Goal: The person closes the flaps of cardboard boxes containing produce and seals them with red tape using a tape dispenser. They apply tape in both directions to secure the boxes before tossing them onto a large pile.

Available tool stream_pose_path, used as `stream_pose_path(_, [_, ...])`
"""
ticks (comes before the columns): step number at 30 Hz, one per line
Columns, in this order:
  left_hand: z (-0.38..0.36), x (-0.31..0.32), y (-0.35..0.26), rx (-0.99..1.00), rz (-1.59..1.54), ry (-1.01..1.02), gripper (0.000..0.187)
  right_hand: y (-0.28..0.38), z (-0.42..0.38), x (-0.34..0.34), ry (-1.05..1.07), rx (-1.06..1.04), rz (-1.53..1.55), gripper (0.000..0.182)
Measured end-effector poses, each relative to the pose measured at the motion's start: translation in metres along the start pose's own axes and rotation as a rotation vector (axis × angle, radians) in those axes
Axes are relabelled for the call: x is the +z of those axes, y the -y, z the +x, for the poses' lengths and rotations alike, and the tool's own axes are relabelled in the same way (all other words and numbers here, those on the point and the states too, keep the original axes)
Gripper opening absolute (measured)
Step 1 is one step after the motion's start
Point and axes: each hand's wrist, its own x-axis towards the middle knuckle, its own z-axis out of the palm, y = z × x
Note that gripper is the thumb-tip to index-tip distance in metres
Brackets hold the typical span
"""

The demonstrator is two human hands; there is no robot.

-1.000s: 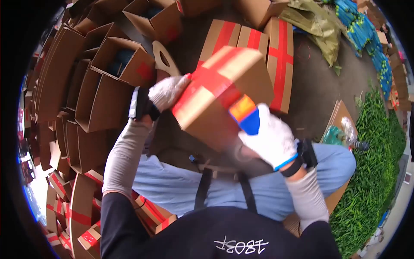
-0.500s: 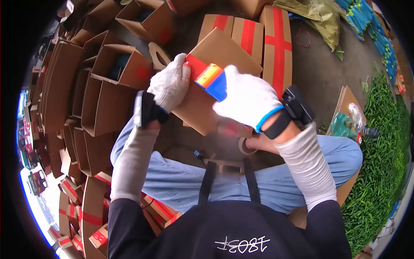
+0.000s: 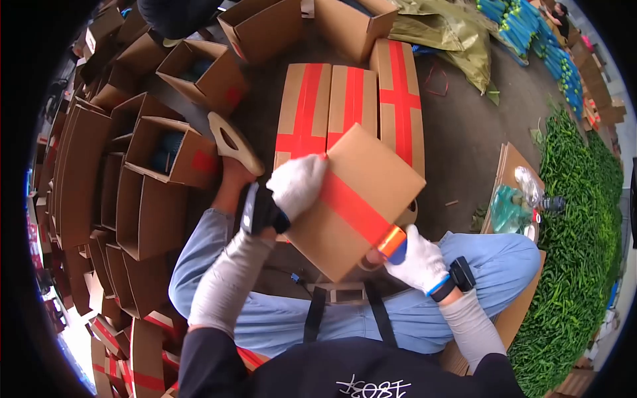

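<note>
A cardboard box (image 3: 378, 159) is tilted in front of my lap, with a strip of red tape (image 3: 355, 212) running diagonally across its face. My left hand (image 3: 298, 186), in a white glove, is closed on the box's upper left edge; the fingertips lie by the start of the strip. In my gloved right hand (image 3: 418, 262) is an orange and blue tape dispenser (image 3: 393, 244), pressed at the lower right edge of the box where the strip ends. The dispenser's handle is hidden within the fingers.
Several boxes sealed with red tape (image 3: 401, 99) stand just beyond. Open cardboard boxes (image 3: 172, 152) crowd the left side. Flattened cardboard (image 3: 507, 169) bearing a green plastic bag (image 3: 507, 205) lies right, beside green artificial foliage (image 3: 570, 265). Another person's dark clothing (image 3: 176, 13) shows at top left.
My right hand has drawn the dispenser down and right across the box, leaving a long red strip. My left hand and the box have shifted lower in view.
</note>
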Motion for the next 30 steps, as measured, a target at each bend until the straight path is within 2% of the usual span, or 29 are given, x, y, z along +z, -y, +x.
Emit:
stream_pose_path(1, [0.012,-0.009,0.006,-0.319,-0.276,-0.003,0.045,0.014,0.004,-0.006,-0.072,-0.050,0.046,0.060])
stream_pose_path(2, [0.014,-0.016,0.026,-0.251,-0.139,-0.091,0.042,0.030,0.005,-0.011,-0.136,-0.102,0.096,0.059])
stream_pose_path(4, [0.014,-0.038,0.029,-0.358,0.009,-0.087,0.041,0.073,0.018,-0.038,-0.154,-0.139,0.092,0.061])
stream_pose_path(6, [-0.012,-0.062,-0.006,-0.246,-0.018,-0.083,0.038,0.097,0.039,-0.060,-0.143,-0.246,0.039,0.062])
stream_pose_path(8, [-0.041,-0.065,-0.043,-0.378,-0.139,-0.190,0.037,0.126,0.056,-0.090,0.035,-0.221,-0.032,0.077])
stream_pose_path(11, [-0.044,-0.075,-0.029,-0.406,-0.006,-0.290,0.031,0.157,0.066,-0.103,0.072,-0.254,-0.100,0.082])
stream_pose_path(14, [-0.041,-0.081,-0.002,-0.075,0.131,-0.488,0.025,0.184,0.092,-0.102,-0.007,-0.313,-0.104,0.081])
stream_pose_path(16, [-0.033,-0.084,0.030,-0.191,0.115,-0.417,0.023,0.203,0.108,-0.110,0.038,-0.371,-0.098,0.083])
stream_pose_path(17, [-0.026,-0.082,0.041,-0.201,0.180,-0.408,0.022,0.202,0.111,-0.106,-0.074,-0.499,-0.129,0.084])
stream_pose_path(18, [-0.022,-0.089,0.043,-0.279,0.230,-0.267,0.026,0.197,0.108,-0.109,0.010,-0.470,-0.133,0.081])
stream_pose_path(20, [-0.024,-0.089,0.026,-0.250,0.309,-0.345,0.025,0.148,0.080,-0.096,0.080,-0.346,-0.022,0.077])
stream_pose_path(22, [-0.021,-0.085,0.044,-0.308,0.229,-0.332,0.025,0.076,0.050,-0.048,-0.030,-0.291,0.114,0.062])
stream_pose_path(24, [-0.010,-0.078,0.085,-0.284,0.232,-0.380,0.024,0.027,0.011,-0.007,-0.054,-0.170,-0.009,0.061])
stream_pose_path(25, [-0.009,-0.086,0.080,-0.320,0.138,-0.351,0.023,0.009,0.005,0.014,-0.014,-0.087,-0.041,0.059])
stream_pose_path(26, [-0.004,-0.083,0.094,-0.366,0.121,-0.355,0.023,-0.002,0.002,0.025,0.023,-0.010,-0.076,0.058])
stream_pose_path(27, [-0.006,-0.080,0.099,-0.322,0.102,-0.381,0.024,0.013,0.009,0.023,0.045,0.016,-0.100,0.055])
stream_pose_path(28, [-0.004,-0.078,0.105,-0.265,0.087,-0.406,0.026,0.022,0.025,0.025,0.098,0.010,-0.100,0.051])
stream_pose_path(30, [-0.003,-0.079,0.119,-0.305,0.049,-0.450,0.029,0.036,0.065,0.043,0.090,-0.024,-0.088,0.053])
